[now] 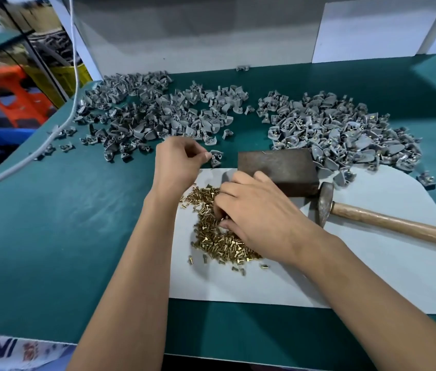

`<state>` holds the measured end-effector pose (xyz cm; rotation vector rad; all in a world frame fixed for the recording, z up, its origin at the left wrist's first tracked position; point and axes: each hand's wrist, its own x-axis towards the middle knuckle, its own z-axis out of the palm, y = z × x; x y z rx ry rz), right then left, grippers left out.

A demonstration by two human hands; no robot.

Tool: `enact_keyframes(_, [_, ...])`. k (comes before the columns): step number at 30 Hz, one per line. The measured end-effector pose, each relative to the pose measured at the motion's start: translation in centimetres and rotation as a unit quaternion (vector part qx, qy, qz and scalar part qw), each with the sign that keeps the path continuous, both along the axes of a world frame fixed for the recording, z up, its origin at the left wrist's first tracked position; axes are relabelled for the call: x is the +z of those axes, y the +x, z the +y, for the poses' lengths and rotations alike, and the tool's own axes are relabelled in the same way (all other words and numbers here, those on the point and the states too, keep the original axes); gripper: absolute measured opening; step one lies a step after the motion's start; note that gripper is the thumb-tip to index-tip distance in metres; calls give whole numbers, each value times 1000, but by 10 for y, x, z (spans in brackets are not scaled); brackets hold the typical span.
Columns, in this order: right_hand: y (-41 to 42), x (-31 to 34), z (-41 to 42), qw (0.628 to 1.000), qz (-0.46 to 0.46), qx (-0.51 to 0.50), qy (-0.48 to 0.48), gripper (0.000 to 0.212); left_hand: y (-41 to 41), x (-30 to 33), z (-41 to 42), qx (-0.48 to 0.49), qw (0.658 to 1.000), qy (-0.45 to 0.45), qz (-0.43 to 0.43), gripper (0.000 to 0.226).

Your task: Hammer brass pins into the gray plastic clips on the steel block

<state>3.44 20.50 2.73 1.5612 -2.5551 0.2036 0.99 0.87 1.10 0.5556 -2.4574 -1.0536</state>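
green bench (77, 236); right fingers (225, 223) in brass pins (211, 242).

green-topped table (51, 236), white panel (184, 36) behind it — orange stool (16, 100) at left

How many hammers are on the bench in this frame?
1. The hammer lies on the white sheet at right, head beside the steel block; neither hand holds it. None appear hidden.

Brass pins (218, 236) heaped on paper — gray clips (158, 116) scattered behind, perhaps unpinned.
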Motion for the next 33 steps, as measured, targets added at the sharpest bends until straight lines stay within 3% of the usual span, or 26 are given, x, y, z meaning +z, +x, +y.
enact_keyframes(4, [0, 2, 3, 1000, -21, 4, -15, 18, -2, -1, -5, 27, 999, -8, 26, 9])
enact_keyframes(10, [-4, 5, 9, 995, -74, 8, -73, 14, -1, 1, 1, 22, 994, 69, 81, 14])
enact_keyframes(15, [-9, -1, 12, 979, -103, 14, -177, 7, -2, -1, 10, -5, 991, 103, 88, 10])
enact_keyframes(17, [-11, -4, 13, 970, -101, 7, -219, 10, -4, 0, 13, -6, 982, 160, 96, 15])
enact_keyframes(19, [-16, -6, 14, 961, -88, -2, -261, 8, -6, 2, 18, -15, 957, 267, 117, 18])
enact_keyframes(22, [-22, -5, 17, 949, -83, -37, -303, 11, -6, 9, 24, -55, 884, 437, 154, 18])
enact_keyframes(24, [-26, -3, 20, 937, -82, -74, -331, 13, -5, 12, 30, -95, 848, 499, 150, 15])
enact_keyframes(26, [-29, -1, 22, 920, -82, -117, -365, 15, -5, 12, 41, -136, 843, 504, 130, 16])
enact_keyframes(30, [-36, 3, 27, 866, -117, -202, -442, 18, -4, 11, 63, -182, 865, 454, 113, 17])
enact_keyframes(33, [-40, 4, 30, 847, -136, -237, -456, 25, -4, 10, 75, -197, 894, 382, 124, 17])
